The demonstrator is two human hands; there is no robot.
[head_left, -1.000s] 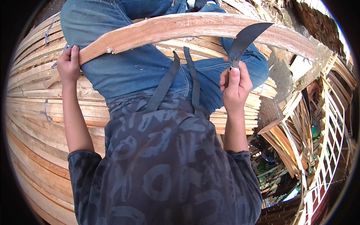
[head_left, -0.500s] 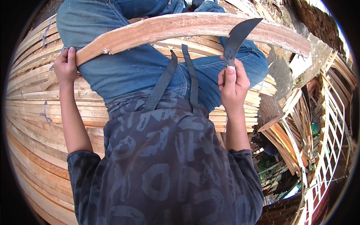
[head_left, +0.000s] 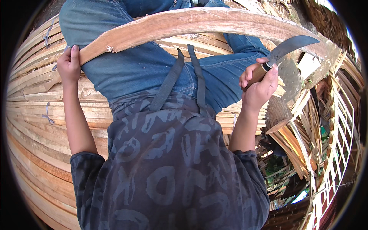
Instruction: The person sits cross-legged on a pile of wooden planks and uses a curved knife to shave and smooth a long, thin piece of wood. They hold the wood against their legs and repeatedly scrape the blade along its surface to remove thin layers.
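Your left hand (head_left: pixel 69 66) pinches the plank (head_left: pixel 184 28); your right hand (head_left: pixel 262 83) grips the knife (head_left: pixel 292 46). The plank is bowed; pinkish-brown.

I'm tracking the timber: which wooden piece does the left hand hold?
The broad, reddish-brown wooden plank across the blue jeans; the left hand holds its left end. The narrow, pale wooden strips lie stacked below.
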